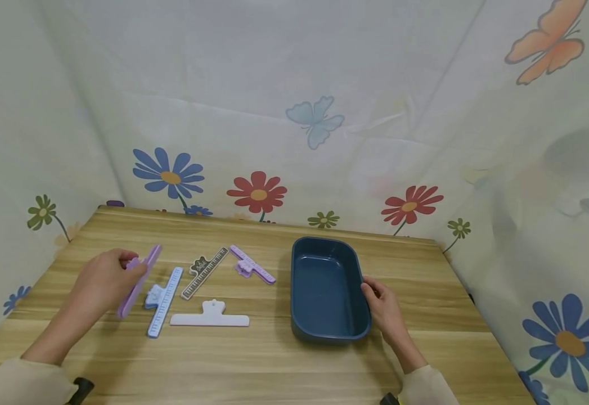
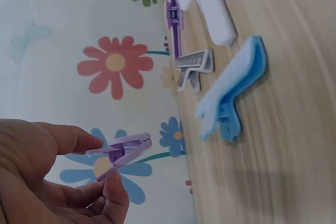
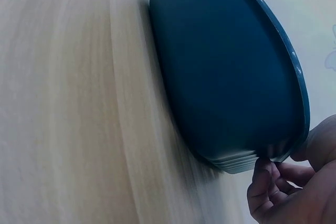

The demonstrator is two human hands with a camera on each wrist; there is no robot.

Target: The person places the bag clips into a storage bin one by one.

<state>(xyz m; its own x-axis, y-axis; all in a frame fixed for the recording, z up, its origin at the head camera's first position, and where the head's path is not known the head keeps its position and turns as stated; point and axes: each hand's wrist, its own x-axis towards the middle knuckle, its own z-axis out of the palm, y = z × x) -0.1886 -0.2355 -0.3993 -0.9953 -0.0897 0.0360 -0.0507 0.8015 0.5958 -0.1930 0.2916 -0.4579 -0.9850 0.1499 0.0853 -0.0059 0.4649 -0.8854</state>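
So your left hand (image 1: 103, 281) is pinching the purple clip (image 1: 139, 279), lifted left of the blue tub (image 1: 324, 332), long axis pointing away from you. Your right hand (image 1: 386, 306) grips the tub's right rim, nearer it.

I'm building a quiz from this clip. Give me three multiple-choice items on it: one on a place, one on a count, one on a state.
1. Where is the dark blue tub?
A. right of the clips
B. left of the clips
C. on the floor

2. How many clips lie on the table, unheld?
A. two
B. four
C. six

3. What does the left hand hold?
A. nothing
B. the tub
C. a purple clip

Key: 1 A, it sits by the right hand. 2 B, blue, white, black and purple ones. 3 C, the fingers pinch it.
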